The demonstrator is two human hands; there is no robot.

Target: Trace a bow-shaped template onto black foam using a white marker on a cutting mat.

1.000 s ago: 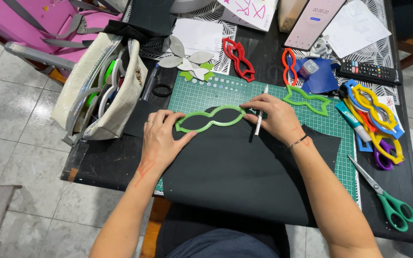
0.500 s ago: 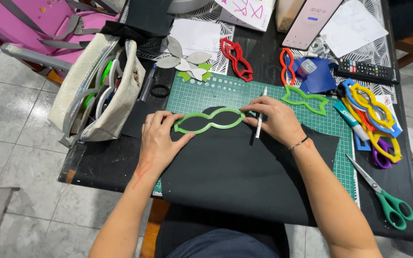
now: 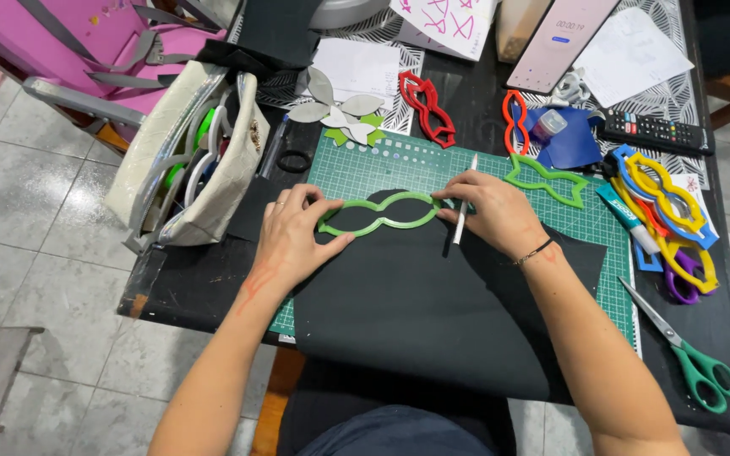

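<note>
Green mask template (image 3: 379, 215) lying flat on black sheet (image 3: 433, 312), barely shifted since a second ago; pinned by left hand (image 3: 293, 232), right hand (image 3: 487, 211) clasping white pencil (image 3: 465, 209) beside its edge.

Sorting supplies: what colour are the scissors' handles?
Green, on the scissors at the table's right edge, in the head view.

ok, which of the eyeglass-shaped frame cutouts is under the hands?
The light green frame cutout on the black sheet, pinned by both hands; the red, orange and darker green ones lie untouched farther back.
</note>
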